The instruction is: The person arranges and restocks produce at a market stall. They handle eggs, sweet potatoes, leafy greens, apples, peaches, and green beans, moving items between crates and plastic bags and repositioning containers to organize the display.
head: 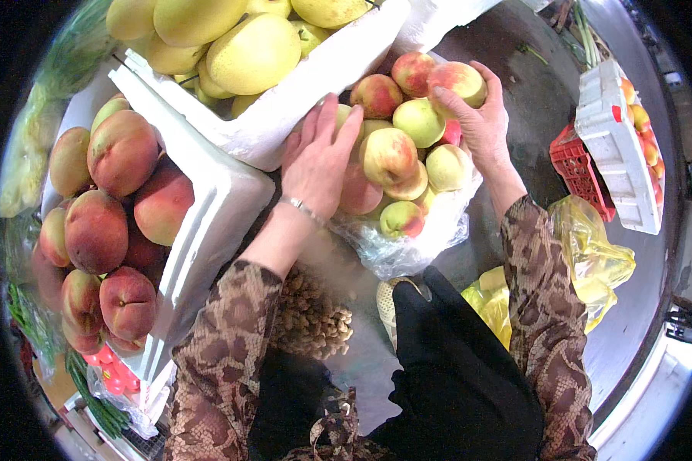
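Note:
My right hand (pixel 489 129) grips a yellow-red peach (pixel 460 82) between thumb and fingers, at the upper right of a heap. The heap of peaches or nectarines (pixel 388 154), some pale yellow-green and some red, sits in a clear plastic bag (pixel 401 253). At the heap's left side lies my left hand (pixel 320 167), palm down with fingers spread, wearing a bracelet at the wrist. Its fingertips reach over a pale fruit beside the foam box of yellow pears (pixel 254 55). What lies under the palm is hidden.
A white foam box (pixel 207 230) of large red peaches (pixel 97 230) stands at left. Peanuts in shells (pixel 311 317) lie below my left arm. To the right are yellow plastic bags (pixel 591 248), a red crate (pixel 579 167) and a white foam box (pixel 620 144) of fruit. Cucumbers (pixel 95 397) sit lower left.

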The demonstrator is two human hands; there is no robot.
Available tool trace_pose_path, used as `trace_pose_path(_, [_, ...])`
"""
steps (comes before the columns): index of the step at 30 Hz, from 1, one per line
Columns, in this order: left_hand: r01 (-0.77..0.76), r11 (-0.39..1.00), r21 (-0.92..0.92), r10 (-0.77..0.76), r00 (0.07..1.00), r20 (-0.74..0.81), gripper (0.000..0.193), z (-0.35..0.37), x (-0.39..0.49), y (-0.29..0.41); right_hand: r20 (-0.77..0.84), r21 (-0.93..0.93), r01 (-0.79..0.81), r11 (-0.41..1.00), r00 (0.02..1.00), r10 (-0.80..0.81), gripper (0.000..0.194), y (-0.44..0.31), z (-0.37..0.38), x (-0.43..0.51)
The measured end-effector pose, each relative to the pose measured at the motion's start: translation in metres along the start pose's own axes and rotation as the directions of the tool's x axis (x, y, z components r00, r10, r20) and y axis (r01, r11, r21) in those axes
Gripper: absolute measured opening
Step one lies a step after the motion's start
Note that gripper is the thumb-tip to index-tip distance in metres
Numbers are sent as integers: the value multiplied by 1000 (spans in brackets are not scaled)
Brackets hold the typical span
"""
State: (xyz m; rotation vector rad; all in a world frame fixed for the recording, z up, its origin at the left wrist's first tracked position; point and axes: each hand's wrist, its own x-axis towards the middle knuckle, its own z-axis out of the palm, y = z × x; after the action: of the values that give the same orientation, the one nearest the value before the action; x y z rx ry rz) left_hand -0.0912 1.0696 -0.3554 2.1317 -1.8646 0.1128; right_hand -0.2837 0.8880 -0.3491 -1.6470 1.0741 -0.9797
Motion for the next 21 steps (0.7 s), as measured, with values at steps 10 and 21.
trace_pose_path(10, [-134, 913, 385, 69, 982, 178, 50, 22, 30, 5, 117, -546, 272, 792, 961, -249, 56, 21, -11, 28])
trace_pose_path(21, [-218, 916, 337, 138, 959, 247, 52, 17, 32, 0, 636, -742, 645, 183, 764, -113, 54, -20, 90, 44])
